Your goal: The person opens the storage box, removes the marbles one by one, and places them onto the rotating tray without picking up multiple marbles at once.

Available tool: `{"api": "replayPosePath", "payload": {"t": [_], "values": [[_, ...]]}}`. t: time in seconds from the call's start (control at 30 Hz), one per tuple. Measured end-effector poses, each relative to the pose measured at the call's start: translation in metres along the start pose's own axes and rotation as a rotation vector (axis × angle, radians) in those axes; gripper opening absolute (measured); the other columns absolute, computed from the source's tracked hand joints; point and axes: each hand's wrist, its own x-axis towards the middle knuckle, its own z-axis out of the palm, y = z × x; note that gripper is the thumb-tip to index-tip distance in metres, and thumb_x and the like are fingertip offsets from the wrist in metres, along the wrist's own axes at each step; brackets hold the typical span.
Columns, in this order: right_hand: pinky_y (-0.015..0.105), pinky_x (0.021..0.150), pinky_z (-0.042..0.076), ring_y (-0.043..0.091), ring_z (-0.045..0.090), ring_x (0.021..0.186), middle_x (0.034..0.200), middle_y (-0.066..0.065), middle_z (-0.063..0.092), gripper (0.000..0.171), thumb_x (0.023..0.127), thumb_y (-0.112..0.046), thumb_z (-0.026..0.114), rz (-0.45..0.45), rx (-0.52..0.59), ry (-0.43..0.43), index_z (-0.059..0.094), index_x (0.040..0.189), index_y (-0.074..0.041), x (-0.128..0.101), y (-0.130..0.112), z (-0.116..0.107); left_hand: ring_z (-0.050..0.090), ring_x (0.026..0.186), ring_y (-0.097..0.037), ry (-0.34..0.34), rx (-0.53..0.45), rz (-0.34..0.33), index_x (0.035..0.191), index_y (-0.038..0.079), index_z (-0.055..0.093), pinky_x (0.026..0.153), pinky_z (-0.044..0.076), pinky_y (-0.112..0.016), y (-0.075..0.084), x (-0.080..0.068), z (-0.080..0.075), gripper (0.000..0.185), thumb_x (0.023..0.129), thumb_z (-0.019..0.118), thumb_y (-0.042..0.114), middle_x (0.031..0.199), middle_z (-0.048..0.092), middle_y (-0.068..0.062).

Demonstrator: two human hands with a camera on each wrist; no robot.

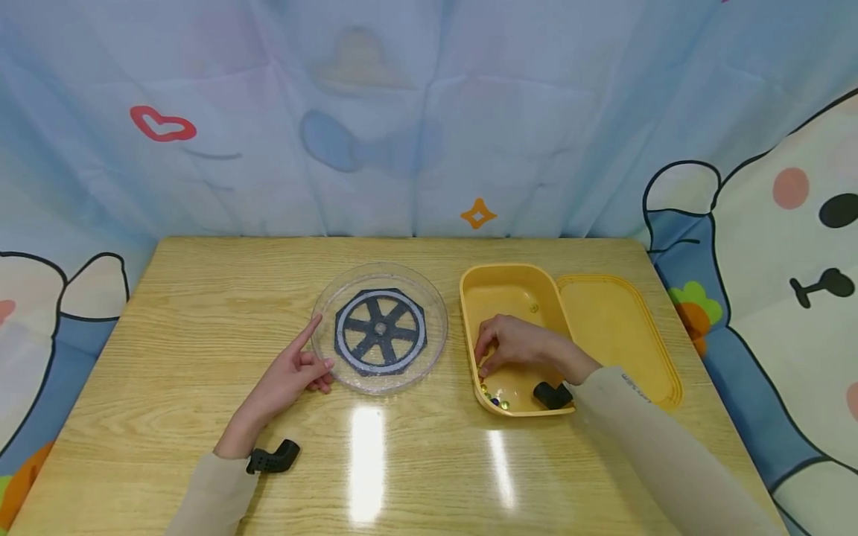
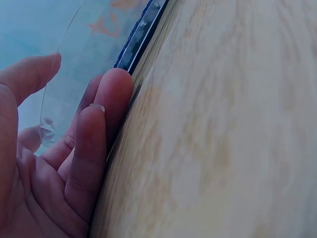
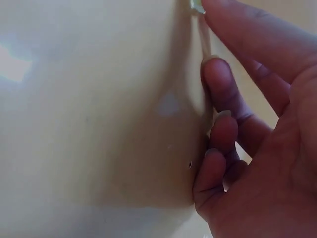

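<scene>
My left hand (image 1: pixel 287 380) touches the near-left rim of a round clear dish (image 1: pixel 436 327), its index finger straight along the edge and the thumb lower down. In the left wrist view the other fingers (image 2: pixel 89 148) are bent and rest on the table. Inside a yellow plastic box (image 1: pixel 566 309), my right hand (image 1: pixel 512 342) reaches to the left wall with curled fingers. In the right wrist view a small greenish glass marble (image 3: pixel 197 6) shows at the thumb tip, pinched there. Several marbles (image 1: pixel 505 406) lie in the box's near-left corner.
A dark spoked wheel shape (image 1: pixel 380 328) shows in the middle of the dish. One more marble (image 1: pixel 533 307) lies at the box's far right. The yellow lid (image 1: pixel 617 335) lies flat to the right of the box. A printed curtain (image 1: pixel 375 149) hangs behind the wooden table (image 1: pixel 221 298).
</scene>
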Motion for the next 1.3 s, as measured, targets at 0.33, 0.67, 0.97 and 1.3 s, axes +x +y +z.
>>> {"api": "replayPosePath", "payload": {"t": [0.33,0.67,0.97,1.3], "values": [[0.026,0.074,0.046,0.014,0.057,0.081,0.088,-0.002,0.070,0.011,0.084,-0.017,0.082,0.083,0.073,0.010,0.078,0.091,-0.010,-0.007,-0.002,-0.006,0.070,0.073,-0.028,0.008,0.017,-0.006,0.162,0.026,0.012,0.066,0.059,-0.034,0.001,-0.001,0.001,0.081,0.100,0.063,0.012,0.087,0.068,-0.022],[0.026,0.072,0.054,0.019,0.066,0.080,0.087,0.007,0.073,0.012,0.086,-0.004,0.076,0.119,0.236,0.093,0.071,0.095,0.002,-0.014,0.001,-0.012,0.069,0.074,-0.030,-0.003,0.021,-0.010,0.162,0.029,0.012,0.068,0.060,-0.037,-0.002,0.000,0.001,0.082,0.100,0.064,0.014,0.088,0.068,-0.023],[0.030,0.069,0.049,0.022,0.060,0.085,0.094,0.004,0.070,0.013,0.089,-0.014,0.077,0.116,0.153,0.375,0.074,0.100,-0.007,-0.011,-0.022,-0.023,0.069,0.074,-0.029,0.006,0.017,0.002,0.162,0.028,0.012,0.067,0.059,-0.035,0.001,0.002,0.001,0.082,0.100,0.064,0.014,0.087,0.068,-0.022],[0.033,0.071,0.052,0.022,0.058,0.086,0.102,0.004,0.070,0.015,0.091,-0.012,0.074,0.080,0.174,0.524,0.074,0.105,-0.007,0.022,-0.068,-0.004,0.069,0.073,-0.028,0.002,-0.006,0.014,0.162,0.026,0.011,0.067,0.059,-0.034,0.000,0.001,0.001,0.083,0.100,0.063,0.010,0.087,0.067,-0.024]]}}
